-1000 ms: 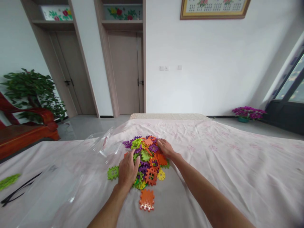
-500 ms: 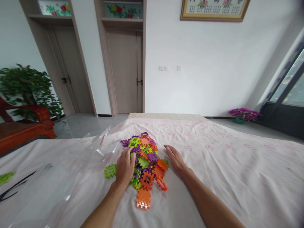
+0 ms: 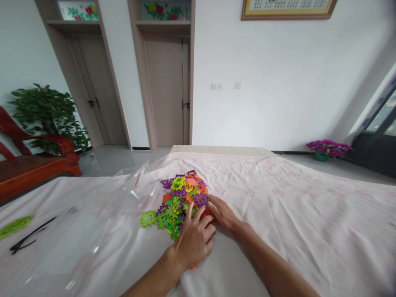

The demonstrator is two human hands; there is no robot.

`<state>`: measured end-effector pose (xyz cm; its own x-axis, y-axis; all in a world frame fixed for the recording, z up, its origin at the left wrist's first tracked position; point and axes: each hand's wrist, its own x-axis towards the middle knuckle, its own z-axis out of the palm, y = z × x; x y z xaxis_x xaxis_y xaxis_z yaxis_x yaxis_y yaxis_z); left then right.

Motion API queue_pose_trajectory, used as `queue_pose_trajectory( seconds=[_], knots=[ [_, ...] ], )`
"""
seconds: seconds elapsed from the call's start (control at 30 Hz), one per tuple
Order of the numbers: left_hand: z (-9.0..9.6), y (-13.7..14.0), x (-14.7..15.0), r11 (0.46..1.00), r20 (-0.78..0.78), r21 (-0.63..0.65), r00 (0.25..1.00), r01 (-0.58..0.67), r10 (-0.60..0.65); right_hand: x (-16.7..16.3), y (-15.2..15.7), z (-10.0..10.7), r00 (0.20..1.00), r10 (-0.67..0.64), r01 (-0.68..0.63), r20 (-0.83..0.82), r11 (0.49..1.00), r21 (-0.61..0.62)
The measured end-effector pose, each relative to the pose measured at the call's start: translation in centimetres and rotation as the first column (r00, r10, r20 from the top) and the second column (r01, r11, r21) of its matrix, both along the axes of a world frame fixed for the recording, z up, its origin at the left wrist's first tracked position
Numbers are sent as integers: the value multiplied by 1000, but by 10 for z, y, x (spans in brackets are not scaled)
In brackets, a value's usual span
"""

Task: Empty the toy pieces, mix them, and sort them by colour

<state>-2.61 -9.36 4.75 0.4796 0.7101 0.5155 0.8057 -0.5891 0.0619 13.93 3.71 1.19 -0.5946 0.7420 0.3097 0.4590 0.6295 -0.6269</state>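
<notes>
Nearest, an orange piece point(image 3: 194, 267) just shows beyond the left hand point(image 3: 194, 239), which mostly hides it. That hand lies over the near right side of the heap point(image 3: 177, 203), fingers spread and a little bent; it seems to rest rather than grip, though its underside is hidden. The right hand point(image 3: 223, 211) lies flat along the heap's right edge, touching it, with nothing seen clasped.

The heap sits on the cloth point(image 3: 293, 231) between the clear plastic point(image 3: 71, 235) and the right hand. Most pieces are out and piled together, so that much looks done. They overlap at all angles, and I can't make out any joined on purpose; sorting or building, if either is meant, looks barely begun. At the heap's left edge a green piece point(image 3: 144, 219) juts out flat. More green point(image 3: 15, 226) lies well apart at far left, near something black and thin point(image 3: 18, 247). Farther off stand a red chair point(image 3: 37, 165) and a plant point(image 3: 46, 109).
</notes>
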Motion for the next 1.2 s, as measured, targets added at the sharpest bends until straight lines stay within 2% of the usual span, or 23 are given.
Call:
queue_pose_trajectory(
  seconds=[0.07, 0.13, 0.27, 0.43, 0.53, 0.6, 0.73, 0.83, 0.93, 1.03, 1.1, 1.2],
  knots=[
    [0, 3, -5, 993, 19, 19, 993, -120, 120, -6, -8, 7, 999, 5, -9, -39, 995, -94],
    [4, 6, -13, 974, 25, 43, 975, -222, 221, -9, -16, 16, 992, 51, -72, -112, 978, -198],
    [17, 10, -28, 926, 40, 105, 932, -363, 361, -9, -27, 34, 949, 150, -253, -276, 886, -388],
    [31, 12, -41, 897, 91, 122, 905, -424, 416, -14, -34, 43, 896, 198, -376, -397, 815, -442],
    [39, 21, -39, 896, 116, 55, 894, -440, 432, -23, -41, 45, 860, 215, -446, -463, 757, -478],
    [44, 36, -35, 894, 130, -16, 886, -448, 446, -29, -45, 45, 858, 213, -455, -468, 737, -499],
    [47, 77, -27, 886, 76, -167, 890, -433, 449, -33, -46, 39, 847, 141, -435, -513, 739, -515],
    [41, 95, -28, 846, 40, -185, 856, -500, 515, -27, -34, 28, 846, -17, -303, -533, 808, -506],
    [31, 92, -36, 810, 37, -206, 822, -550, 568, -23, -21, 16, 829, -169, -150, -534, 852, -502],
    [23, 77, -49, 796, 49, -201, 806, -570, 590, -22, -15, 10, 815, -207, -121, -541, 853, -508],
    [21, 68, -62, 746, 35, -256, 765, -615, 643, -24, -15, 10, 829, -202, -106, -522, 859, -501],
    [19, 64, -88, 637, 0, -387, 691, -667, 723, -25, -17, 13, 846, -189, -93, -499, 868, -487]
  ],
)
